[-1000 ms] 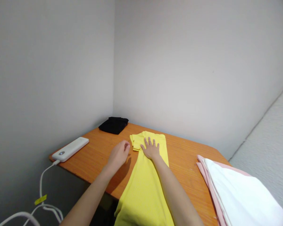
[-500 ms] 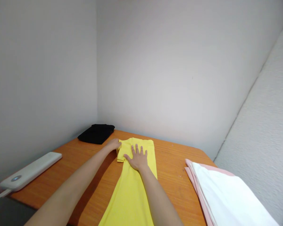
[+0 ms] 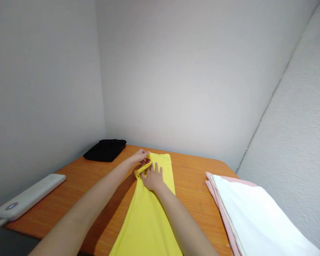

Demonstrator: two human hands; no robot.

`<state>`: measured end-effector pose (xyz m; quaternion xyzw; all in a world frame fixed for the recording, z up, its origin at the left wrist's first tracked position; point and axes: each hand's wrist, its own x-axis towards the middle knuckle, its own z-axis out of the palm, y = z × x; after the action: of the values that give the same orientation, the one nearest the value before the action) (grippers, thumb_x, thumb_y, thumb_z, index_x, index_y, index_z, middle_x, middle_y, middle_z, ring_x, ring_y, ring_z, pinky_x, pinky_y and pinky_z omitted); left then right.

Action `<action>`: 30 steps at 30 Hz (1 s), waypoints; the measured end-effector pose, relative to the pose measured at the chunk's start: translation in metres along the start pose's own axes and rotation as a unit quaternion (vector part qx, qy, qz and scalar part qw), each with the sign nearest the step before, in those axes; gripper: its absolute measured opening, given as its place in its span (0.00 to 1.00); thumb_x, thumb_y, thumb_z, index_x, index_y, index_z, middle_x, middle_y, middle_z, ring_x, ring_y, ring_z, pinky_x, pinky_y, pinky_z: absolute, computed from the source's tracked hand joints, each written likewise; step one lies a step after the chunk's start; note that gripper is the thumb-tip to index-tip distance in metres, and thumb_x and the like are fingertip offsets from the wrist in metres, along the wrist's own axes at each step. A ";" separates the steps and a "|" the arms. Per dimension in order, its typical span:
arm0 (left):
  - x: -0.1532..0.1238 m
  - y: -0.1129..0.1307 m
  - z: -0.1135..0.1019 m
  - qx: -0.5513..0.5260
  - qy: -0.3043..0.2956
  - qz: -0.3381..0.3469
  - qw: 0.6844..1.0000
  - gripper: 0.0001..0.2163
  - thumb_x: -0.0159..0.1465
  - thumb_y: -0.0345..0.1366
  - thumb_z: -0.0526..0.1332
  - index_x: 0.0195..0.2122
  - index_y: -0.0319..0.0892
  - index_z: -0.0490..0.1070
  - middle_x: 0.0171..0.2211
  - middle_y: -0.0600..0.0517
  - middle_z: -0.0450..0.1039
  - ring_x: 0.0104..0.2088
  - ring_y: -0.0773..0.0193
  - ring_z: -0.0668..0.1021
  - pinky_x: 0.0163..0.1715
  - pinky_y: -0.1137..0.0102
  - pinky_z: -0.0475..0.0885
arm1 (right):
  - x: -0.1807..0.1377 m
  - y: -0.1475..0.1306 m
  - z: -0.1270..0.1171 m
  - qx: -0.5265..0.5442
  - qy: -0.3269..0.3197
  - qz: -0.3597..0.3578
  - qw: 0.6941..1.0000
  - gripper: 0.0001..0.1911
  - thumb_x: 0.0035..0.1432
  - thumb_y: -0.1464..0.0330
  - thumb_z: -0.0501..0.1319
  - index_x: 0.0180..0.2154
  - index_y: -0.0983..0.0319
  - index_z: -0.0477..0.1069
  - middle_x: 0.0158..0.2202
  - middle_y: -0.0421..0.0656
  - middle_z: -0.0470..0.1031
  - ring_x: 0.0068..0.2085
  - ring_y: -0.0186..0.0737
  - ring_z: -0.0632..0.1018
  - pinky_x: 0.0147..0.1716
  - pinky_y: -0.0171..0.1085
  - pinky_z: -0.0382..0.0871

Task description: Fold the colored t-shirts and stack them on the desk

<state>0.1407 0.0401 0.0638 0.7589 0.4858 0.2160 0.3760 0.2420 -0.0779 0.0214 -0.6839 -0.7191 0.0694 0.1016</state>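
Observation:
A yellow garment (image 3: 149,217), folded into a long strip, lies on the wooden table and runs down past the bottom edge of the view. At its far left corner my left hand (image 3: 140,156) pinches the gathered cloth and holds a folded flap raised off the layer below. My right hand (image 3: 153,177) lies on the garment just right of that flap, fingers spread over the fabric. The tip of its thumb side touches the flap's lower edge.
Black folded cloth (image 3: 106,150) lies at the far left corner of the table (image 3: 194,177). A white device with a cable (image 3: 29,197) sits along the left edge. White cloth (image 3: 256,213) over pink cloth (image 3: 220,206) rests at the right. Walls stand behind and at both sides.
My left hand has moved to the right, lifting the garment's left flap and bending it toward the middle. My right hand stays on the cloth. The view has shifted slightly.

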 end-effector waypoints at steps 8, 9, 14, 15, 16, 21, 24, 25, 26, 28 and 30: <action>-0.036 -0.013 0.037 0.166 -0.070 0.150 0.972 0.24 0.65 0.48 0.57 0.57 0.39 0.67 0.65 0.41 0.57 0.67 0.51 0.56 0.65 0.57 0.50 | -0.101 -0.044 0.008 0.031 -0.005 -0.137 0.990 0.49 0.60 0.39 0.42 0.68 0.68 0.44 0.69 0.57 0.35 0.68 0.64 0.35 0.63 0.64 0.32; -0.040 -0.014 0.043 0.193 -0.070 0.156 0.966 0.27 0.64 0.49 0.57 0.60 0.39 0.65 0.67 0.41 0.52 0.68 0.50 0.51 0.66 0.56 0.45 | -0.113 -0.049 0.007 0.036 -0.001 -0.160 0.986 0.48 0.60 0.40 0.44 0.68 0.67 0.45 0.69 0.57 0.35 0.68 0.64 0.35 0.63 0.65 0.32; -0.052 -0.017 0.061 0.285 -0.048 0.174 0.941 0.31 0.66 0.52 0.48 0.66 0.39 0.54 0.69 0.42 0.42 0.69 0.51 0.43 0.65 0.51 0.38 | -0.154 -0.074 -0.006 0.080 0.015 -0.265 0.961 0.46 0.62 0.45 0.49 0.69 0.67 0.39 0.70 0.56 0.35 0.68 0.63 0.41 0.63 0.64 0.36; -0.053 -0.017 0.061 0.298 -0.043 0.177 0.937 0.31 0.67 0.53 0.47 0.66 0.39 0.54 0.69 0.43 0.42 0.69 0.51 0.44 0.66 0.51 0.39 | -0.158 -0.080 -0.008 0.097 0.013 -0.281 0.955 0.46 0.62 0.46 0.51 0.69 0.66 0.39 0.69 0.56 0.39 0.68 0.63 0.46 0.63 0.63 0.39; -0.054 -0.017 0.062 0.310 -0.037 0.180 0.933 0.31 0.67 0.52 0.46 0.66 0.40 0.54 0.69 0.43 0.43 0.69 0.52 0.45 0.66 0.52 0.40 | -0.161 -0.084 -0.010 0.118 0.004 -0.296 0.948 0.44 0.62 0.47 0.53 0.69 0.65 0.44 0.68 0.56 0.46 0.66 0.61 0.53 0.63 0.61 0.44; -0.057 -0.020 0.061 0.353 -0.005 0.198 0.914 0.28 0.68 0.48 0.46 0.65 0.36 0.56 0.68 0.41 0.49 0.68 0.49 0.52 0.65 0.54 0.48 | -0.118 -0.073 -0.029 0.223 -0.003 -0.234 0.946 0.23 0.69 0.65 0.47 0.34 0.62 0.79 0.30 0.42 0.79 0.31 0.36 0.78 0.39 0.34 0.69; -0.059 -0.021 0.063 0.363 0.011 0.214 0.907 0.27 0.67 0.43 0.48 0.64 0.37 0.58 0.67 0.44 0.53 0.67 0.48 0.55 0.65 0.58 0.50 | -0.052 -0.040 -0.051 0.138 0.167 -0.097 0.971 0.23 0.68 0.66 0.48 0.27 0.63 0.75 0.28 0.42 0.77 0.31 0.36 0.76 0.36 0.32 0.65; -0.059 -0.021 0.063 0.364 0.018 0.218 0.905 0.27 0.66 0.43 0.49 0.65 0.37 0.57 0.67 0.44 0.54 0.67 0.48 0.55 0.65 0.58 0.49 | -0.029 -0.030 -0.056 0.099 0.190 -0.061 0.975 0.20 0.68 0.66 0.49 0.30 0.62 0.75 0.30 0.42 0.78 0.33 0.36 0.76 0.36 0.32 0.64; -0.060 -0.021 0.064 0.364 0.024 0.220 0.905 0.28 0.66 0.43 0.49 0.65 0.36 0.57 0.67 0.43 0.54 0.67 0.48 0.55 0.65 0.57 0.49 | -0.008 -0.020 -0.060 0.082 0.200 -0.048 0.975 0.16 0.67 0.67 0.51 0.33 0.63 0.75 0.34 0.44 0.78 0.37 0.37 0.76 0.38 0.32 0.64; -0.061 -0.019 0.064 0.366 0.031 0.218 0.904 0.29 0.65 0.44 0.49 0.64 0.32 0.57 0.65 0.39 0.56 0.66 0.47 0.57 0.65 0.54 0.49 | 0.028 -0.008 -0.059 0.058 0.197 -0.035 0.978 0.11 0.65 0.68 0.54 0.39 0.63 0.75 0.41 0.47 0.77 0.44 0.40 0.74 0.44 0.34 0.62; -0.061 -0.019 0.064 0.369 0.033 0.215 0.904 0.30 0.65 0.46 0.48 0.64 0.31 0.58 0.64 0.37 0.58 0.65 0.46 0.58 0.64 0.52 0.49 | 0.056 -0.005 -0.049 0.045 0.190 -0.025 0.980 0.11 0.63 0.68 0.56 0.44 0.62 0.75 0.47 0.49 0.74 0.51 0.43 0.71 0.49 0.37 0.60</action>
<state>0.1475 -0.0335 0.0119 0.9217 0.3681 0.1221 -0.0025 0.2461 -0.0244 0.0727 -0.6609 -0.7000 -0.0316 0.2687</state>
